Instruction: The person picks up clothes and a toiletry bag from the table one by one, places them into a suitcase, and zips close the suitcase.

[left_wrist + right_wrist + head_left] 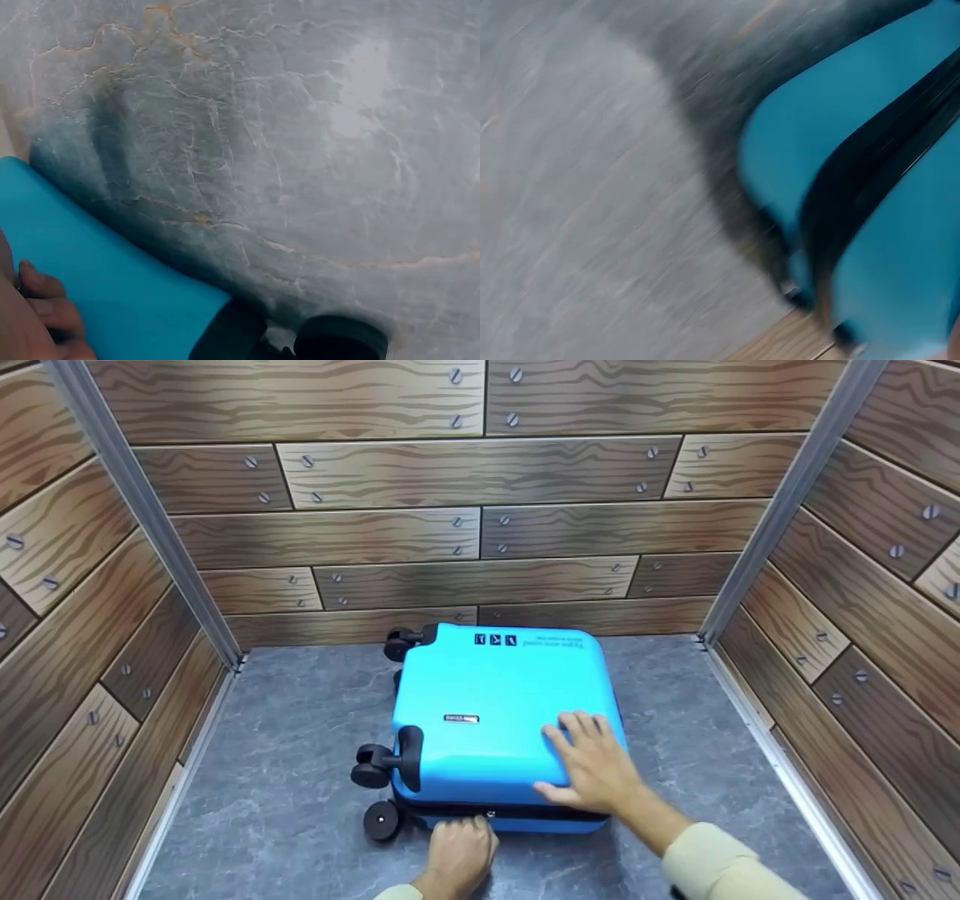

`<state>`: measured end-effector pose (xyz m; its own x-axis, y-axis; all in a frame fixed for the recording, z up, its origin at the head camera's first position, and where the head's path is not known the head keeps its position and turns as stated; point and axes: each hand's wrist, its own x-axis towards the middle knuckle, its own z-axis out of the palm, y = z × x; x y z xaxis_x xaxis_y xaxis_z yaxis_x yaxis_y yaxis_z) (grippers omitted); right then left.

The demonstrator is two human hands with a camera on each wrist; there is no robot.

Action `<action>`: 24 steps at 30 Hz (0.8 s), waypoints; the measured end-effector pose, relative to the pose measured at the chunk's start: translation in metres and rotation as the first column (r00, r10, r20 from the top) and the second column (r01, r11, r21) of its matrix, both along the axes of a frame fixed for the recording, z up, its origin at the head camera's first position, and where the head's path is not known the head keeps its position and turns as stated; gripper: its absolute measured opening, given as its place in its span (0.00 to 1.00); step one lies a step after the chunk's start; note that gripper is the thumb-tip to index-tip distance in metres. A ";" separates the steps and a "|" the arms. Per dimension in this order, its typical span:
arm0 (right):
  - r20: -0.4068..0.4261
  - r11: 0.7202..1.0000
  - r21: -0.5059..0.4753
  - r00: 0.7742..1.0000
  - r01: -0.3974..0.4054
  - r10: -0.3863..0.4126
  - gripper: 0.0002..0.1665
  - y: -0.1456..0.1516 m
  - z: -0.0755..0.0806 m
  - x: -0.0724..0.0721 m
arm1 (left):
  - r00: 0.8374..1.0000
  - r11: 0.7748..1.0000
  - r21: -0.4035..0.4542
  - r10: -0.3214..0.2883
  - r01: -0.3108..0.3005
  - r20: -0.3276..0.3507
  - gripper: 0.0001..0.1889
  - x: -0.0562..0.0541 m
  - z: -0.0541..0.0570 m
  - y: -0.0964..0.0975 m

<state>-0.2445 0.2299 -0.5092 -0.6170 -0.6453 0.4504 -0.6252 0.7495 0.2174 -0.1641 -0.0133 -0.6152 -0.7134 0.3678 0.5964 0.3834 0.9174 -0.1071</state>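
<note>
A bright blue hard-shell suitcase (495,697) lies flat on the floor, its black wheels toward the left. A dark zipper band (540,811) runs along its near side, with a small metallic zipper pull (491,814) on it. My left hand (461,851) is at that near side, fingers curled against the zipper pull; the fingertips' hold is mostly hidden. The left wrist view shows these curled fingers (56,307) beside the blue shell. My right hand (596,765) rests spread on the lid near its front right corner. The right wrist view, blurred, shows the suitcase's zippered corner (855,195).
Grey marbled floor (292,750) surrounds the suitcase. Wood-patterned panels (480,532) enclose it at the back and both sides, joined by metal corner strips (150,510). Black caster wheels (382,820) stick out at the suitcase's left.
</note>
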 end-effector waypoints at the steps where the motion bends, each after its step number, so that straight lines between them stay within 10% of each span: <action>1: 0.004 0.999 -0.002 0.999 0.036 -0.036 0.49 -0.007 0.001 0.002 | 0.999 1.000 0.010 0.001 -0.001 -0.040 0.13 -0.001 -0.001 0.000; 24: 0.043 0.991 -0.044 0.991 0.126 -0.124 0.51 -0.020 -0.005 0.006 | 0.969 0.996 -0.045 -0.085 0.076 -0.233 0.10 -0.005 -0.013 -0.027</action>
<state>-0.2385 0.2098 -0.5139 -0.7093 -0.5410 0.4519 -0.5337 0.8310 0.1571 -0.1693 -0.0399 -0.6282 -0.5226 0.4422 0.7289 0.4163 0.8785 -0.2344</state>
